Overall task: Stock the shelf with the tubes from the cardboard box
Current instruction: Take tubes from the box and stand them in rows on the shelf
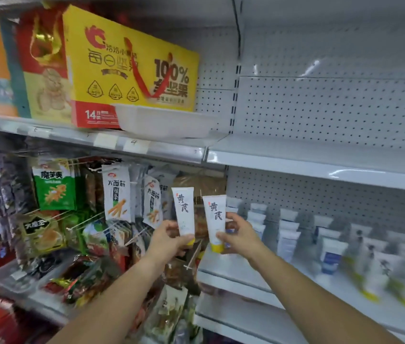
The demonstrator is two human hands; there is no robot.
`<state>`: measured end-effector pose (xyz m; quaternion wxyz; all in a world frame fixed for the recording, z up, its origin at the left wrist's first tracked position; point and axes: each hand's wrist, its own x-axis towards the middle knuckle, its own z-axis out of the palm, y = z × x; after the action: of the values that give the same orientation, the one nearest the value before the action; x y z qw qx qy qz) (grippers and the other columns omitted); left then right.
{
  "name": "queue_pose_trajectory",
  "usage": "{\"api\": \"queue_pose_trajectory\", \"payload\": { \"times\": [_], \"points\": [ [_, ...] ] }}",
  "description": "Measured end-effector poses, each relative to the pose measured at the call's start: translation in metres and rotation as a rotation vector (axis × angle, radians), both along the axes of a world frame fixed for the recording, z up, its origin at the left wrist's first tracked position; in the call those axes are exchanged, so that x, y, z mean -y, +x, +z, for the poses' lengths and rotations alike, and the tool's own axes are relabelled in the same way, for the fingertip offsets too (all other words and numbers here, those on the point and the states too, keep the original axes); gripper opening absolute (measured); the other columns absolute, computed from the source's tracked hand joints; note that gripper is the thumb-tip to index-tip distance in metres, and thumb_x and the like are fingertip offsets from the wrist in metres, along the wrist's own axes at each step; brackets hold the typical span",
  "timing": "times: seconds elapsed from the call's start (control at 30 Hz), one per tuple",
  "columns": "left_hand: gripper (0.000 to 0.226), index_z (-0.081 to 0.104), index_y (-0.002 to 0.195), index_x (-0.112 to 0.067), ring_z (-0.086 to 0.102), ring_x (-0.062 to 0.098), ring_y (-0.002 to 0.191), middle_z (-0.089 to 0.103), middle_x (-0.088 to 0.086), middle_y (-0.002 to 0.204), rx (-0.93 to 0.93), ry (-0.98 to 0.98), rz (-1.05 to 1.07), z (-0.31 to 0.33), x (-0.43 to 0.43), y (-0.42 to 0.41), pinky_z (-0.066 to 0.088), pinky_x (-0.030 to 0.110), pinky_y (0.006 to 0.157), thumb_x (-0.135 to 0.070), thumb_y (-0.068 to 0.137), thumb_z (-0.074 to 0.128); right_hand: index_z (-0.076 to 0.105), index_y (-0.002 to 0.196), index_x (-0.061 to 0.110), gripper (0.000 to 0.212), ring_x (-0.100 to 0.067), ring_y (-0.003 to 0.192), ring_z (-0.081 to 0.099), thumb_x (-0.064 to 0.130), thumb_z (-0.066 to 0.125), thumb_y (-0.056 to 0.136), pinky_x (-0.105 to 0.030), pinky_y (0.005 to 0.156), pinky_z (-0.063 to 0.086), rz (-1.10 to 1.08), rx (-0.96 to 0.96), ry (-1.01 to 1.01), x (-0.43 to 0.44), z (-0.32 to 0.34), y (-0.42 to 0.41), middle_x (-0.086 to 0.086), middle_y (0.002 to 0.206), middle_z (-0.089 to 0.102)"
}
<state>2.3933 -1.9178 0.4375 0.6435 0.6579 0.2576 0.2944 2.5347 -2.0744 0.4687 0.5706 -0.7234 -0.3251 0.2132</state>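
Carrying step: our left hand (171, 238) and right hand (236, 235) each grip a tube (183, 211), fingers closed; next, stand them on the shelf (233, 269).

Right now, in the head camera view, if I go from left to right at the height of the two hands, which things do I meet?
Green snack packet → white snack packet → left hand with its tube → right hand with its tube → rows of tubes standing on the shelf.
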Motion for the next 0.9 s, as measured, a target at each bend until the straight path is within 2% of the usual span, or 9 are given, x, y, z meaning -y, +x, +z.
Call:
{"api": "queue_pose_trajectory", "payload": {
  "times": [0.13,0.2,0.43,0.6,0.77,0.83,0.9],
  "points": [
    [0.04,0.052,0.107,-0.007,0.074,0.029,0.079,0.073,0.012,0.1,0.008,-0.018,-0.078,0.006,0.057,0.035,0.05,0.031,0.053,-0.007,0.079,0.081,0.055,0.123,0.023,0.042,-0.028,0.101,0.063,0.002,0.067,0.089,-0.053,0.071,0.06,-0.078,-0.004,0.03,0.068,0.005,0.022,-0.006,0.115,0.06],
    [0.041,0.052,0.107,-0.008,0.074,0.029,0.076,0.073,0.013,0.1,0.008,-0.026,-0.123,0.007,0.085,0.051,0.049,0.031,0.052,-0.006,0.078,0.082,0.055,0.121,0.024,0.04,-0.023,0.099,0.063,0.002,0.066,0.089,-0.051,0.071,0.06,-0.113,-0.007,0.042,0.102,0.006,0.033,-0.005,0.113,0.061],
    [0.038,0.052,0.106,-0.009,0.073,0.027,0.072,0.072,0.015,0.098,0.025,-0.041,-0.286,0.017,0.19,0.11,0.051,0.029,0.051,-0.003,0.08,0.079,0.057,0.118,0.026,0.038,-0.02,0.1,0.064,0.002,0.065,0.09,-0.044,0.073,0.061,-0.231,-0.04,0.078,0.228,0.002,0.071,0.0,0.107,0.064],
    [0.037,0.052,0.107,-0.008,0.072,0.026,0.073,0.07,0.015,0.102,0.019,-0.05,-0.408,0.017,0.267,0.149,0.056,0.034,0.06,-0.002,0.081,0.078,0.058,0.111,0.027,0.036,-0.025,0.102,0.066,0.002,0.068,0.087,-0.043,0.088,0.057,-0.317,0.044,0.056,0.312,-0.001,0.095,-0.004,0.108,0.067],
    [0.038,0.054,0.109,-0.003,0.071,0.029,0.071,0.07,0.019,0.1,0.024,-0.062,-0.504,0.016,0.348,0.185,0.058,0.033,0.057,0.002,0.08,0.078,0.058,0.117,0.019,0.037,-0.022,0.095,0.067,-0.002,0.065,0.088,-0.025,0.075,0.059,-0.41,0.058,0.066,0.4,0.001,0.112,-0.007,0.108,0.067],
    [0.039,0.053,0.109,-0.003,0.071,0.029,0.069,0.069,0.019,0.099,0.011,-0.068,-0.533,0.016,0.375,0.197,0.058,0.033,0.057,0.002,0.079,0.078,0.057,0.119,0.016,0.037,-0.022,0.095,0.067,-0.003,0.065,0.088,-0.024,0.074,0.059,-0.441,0.054,0.075,0.429,0.001,0.119,-0.005,0.107,0.066],
    [0.041,0.052,0.111,-0.002,0.07,0.029,0.067,0.069,0.02,0.1,-0.006,-0.074,-0.564,0.014,0.398,0.209,0.057,0.033,0.055,0.002,0.079,0.078,0.057,0.122,0.016,0.039,-0.025,0.101,0.066,-0.001,0.066,0.088,-0.03,0.078,0.059,-0.479,0.05,0.068,0.455,-0.003,0.127,-0.006,0.11,0.066]
  ]
}}
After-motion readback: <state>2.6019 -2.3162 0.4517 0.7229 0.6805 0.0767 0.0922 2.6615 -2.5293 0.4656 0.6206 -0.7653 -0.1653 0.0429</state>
